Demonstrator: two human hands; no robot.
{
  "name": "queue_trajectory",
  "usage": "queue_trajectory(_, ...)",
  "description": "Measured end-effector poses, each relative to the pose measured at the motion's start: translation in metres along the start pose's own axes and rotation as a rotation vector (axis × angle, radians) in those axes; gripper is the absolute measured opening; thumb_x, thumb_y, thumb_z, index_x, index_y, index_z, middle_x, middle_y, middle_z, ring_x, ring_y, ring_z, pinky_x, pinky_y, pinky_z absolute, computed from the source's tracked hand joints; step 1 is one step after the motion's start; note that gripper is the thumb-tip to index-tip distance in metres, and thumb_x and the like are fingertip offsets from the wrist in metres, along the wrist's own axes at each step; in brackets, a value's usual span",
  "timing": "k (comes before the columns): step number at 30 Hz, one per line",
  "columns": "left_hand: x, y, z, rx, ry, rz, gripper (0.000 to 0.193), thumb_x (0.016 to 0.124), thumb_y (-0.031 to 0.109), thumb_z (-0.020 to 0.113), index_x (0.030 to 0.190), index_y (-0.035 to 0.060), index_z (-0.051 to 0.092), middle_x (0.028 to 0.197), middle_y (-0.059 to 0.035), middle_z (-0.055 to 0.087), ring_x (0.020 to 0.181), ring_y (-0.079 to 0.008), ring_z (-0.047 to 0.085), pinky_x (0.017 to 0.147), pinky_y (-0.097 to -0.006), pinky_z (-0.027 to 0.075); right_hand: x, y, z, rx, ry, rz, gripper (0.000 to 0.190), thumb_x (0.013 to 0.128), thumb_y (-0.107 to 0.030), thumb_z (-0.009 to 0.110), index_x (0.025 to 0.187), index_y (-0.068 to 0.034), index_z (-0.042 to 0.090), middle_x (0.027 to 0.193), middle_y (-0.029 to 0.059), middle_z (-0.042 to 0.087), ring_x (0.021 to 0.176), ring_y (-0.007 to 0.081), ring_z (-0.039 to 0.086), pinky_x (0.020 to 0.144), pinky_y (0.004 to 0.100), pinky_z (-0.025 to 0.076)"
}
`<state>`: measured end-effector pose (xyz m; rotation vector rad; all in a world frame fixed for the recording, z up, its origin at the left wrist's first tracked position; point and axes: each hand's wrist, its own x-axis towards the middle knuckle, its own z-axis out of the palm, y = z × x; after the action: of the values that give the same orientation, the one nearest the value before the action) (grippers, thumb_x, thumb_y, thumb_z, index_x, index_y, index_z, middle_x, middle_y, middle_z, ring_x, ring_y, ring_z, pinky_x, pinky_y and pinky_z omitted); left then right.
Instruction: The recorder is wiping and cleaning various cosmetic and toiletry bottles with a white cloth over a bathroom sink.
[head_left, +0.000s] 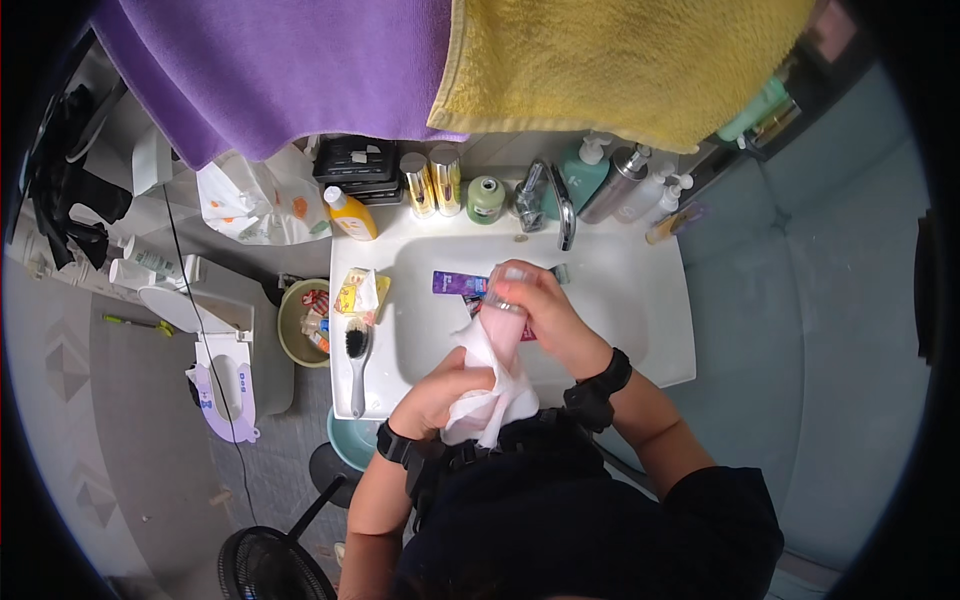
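Observation:
Over the front of the white washbasin (615, 352), my right hand (541, 304) grips the clear-capped end of a pink bottle (501, 328). My left hand (442, 386) holds a white tissue or cloth (480, 409) wrapped around the bottle's other end, which is hidden in its folds. Beneath and behind my right hand, a purple tube or packet (455, 283) and several other small packs lie in the basin, partly covered. To the left on the rim are a tissue pack (362, 294) and a grey-handled brush (358, 371) with black bristles.
Along the back rim stand a yellow bottle (351, 215), gold-coloured bottles, a green bottle (486, 201), the chrome faucet (564, 217) and pump bottles (583, 174). Purple (285, 67) and yellow towels (600, 67) hang above. At left are a bin (289, 349), a toilet (274, 375) and a fan (270, 566).

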<state>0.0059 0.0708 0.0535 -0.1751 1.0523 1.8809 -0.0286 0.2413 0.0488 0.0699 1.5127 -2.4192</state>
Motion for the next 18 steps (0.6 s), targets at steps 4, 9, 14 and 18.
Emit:
queue_trajectory(4,-0.002,-0.007,0.004,-0.073,-0.023,-0.018,0.047,0.067,0.009,0.056,0.111,-0.0018,0.043,0.093,-0.0089,0.053,0.081,-0.0154,0.055,0.070,-0.0268,0.045,0.003,-0.003,-0.014,0.054,0.170,-0.068,0.020,0.076,-0.023,0.058,0.084,-0.004,0.056,0.076,0.0009,0.057,0.066,0.0071,0.053,0.058,0.0196,0.042)
queue_trajectory(9,-0.003,-0.006,0.003,0.018,0.019,-0.012,0.047,0.065,0.007,0.057,0.110,-0.0020,0.044,0.090,-0.0074,0.053,0.078,-0.0139,0.053,0.069,-0.0253,0.044,0.003,-0.010,-0.024,-0.016,0.129,-0.174,0.020,0.076,-0.024,0.056,0.082,-0.005,0.055,0.072,0.0020,0.057,0.063,0.0082,0.055,0.054,0.0202,0.044)
queue_trajectory(14,-0.006,-0.002,0.008,0.064,0.121,0.062,0.048,0.061,0.005,0.059,0.108,-0.0012,0.046,0.086,-0.0044,0.053,0.076,-0.0123,0.052,0.067,-0.0236,0.043,-0.005,-0.016,-0.025,-0.009,0.175,-0.142,0.023,0.078,-0.023,0.052,0.089,-0.004,0.052,0.078,0.0098,0.059,0.074,0.0164,0.058,0.069,0.0297,0.046)
queue_trajectory(18,-0.007,-0.002,0.006,0.273,0.118,0.113,0.060,0.057,0.002,0.058,0.115,0.0008,0.043,0.088,-0.0029,0.053,0.078,-0.0113,0.051,0.070,-0.0222,0.041,-0.010,-0.012,-0.028,-0.061,0.108,-0.068,0.027,0.079,-0.026,0.052,0.096,-0.005,0.049,0.082,0.0134,0.060,0.080,0.0196,0.060,0.068,0.0321,0.049)
